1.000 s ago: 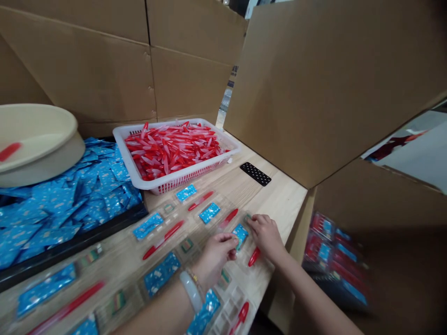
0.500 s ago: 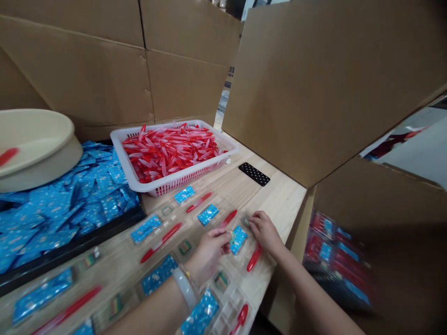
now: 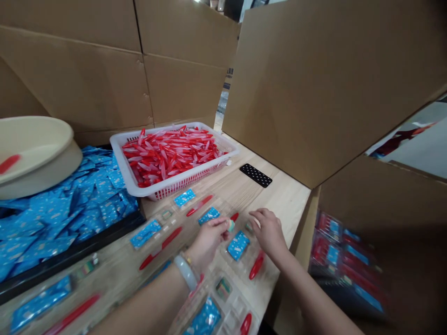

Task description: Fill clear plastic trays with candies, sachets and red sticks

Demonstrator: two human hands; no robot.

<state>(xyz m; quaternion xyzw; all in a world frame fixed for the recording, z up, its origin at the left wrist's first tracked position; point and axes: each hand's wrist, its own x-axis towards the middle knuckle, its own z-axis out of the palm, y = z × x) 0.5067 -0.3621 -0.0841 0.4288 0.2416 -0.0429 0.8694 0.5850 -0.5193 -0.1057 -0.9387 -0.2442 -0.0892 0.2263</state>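
Note:
My left hand (image 3: 208, 239) pinches a small green-and-yellow piece (image 3: 231, 225) between thumb and fingers, just above a clear blister tray (image 3: 244, 260). That tray holds a blue sachet (image 3: 238, 244) and a red pen-like piece (image 3: 256, 266). My right hand (image 3: 268, 230) rests with curled fingers on the tray's far corner, touching another small piece (image 3: 249, 227). More filled clear trays lie in a row across the wooden table (image 3: 279, 197) to the left.
A white basket (image 3: 181, 179) of red pieces stands behind. A black tray (image 3: 87, 237) heaped with blue sachets and a cream basin (image 3: 38, 149) sit at left. A black dotted strip (image 3: 255, 175) lies near cardboard walls. A box of packed trays (image 3: 345, 260) is below right.
My left hand has lifted off the blue sachet and moved up a little, now pinching the small green-yellow piece. My right hand shifted slightly toward the tray's far corner.

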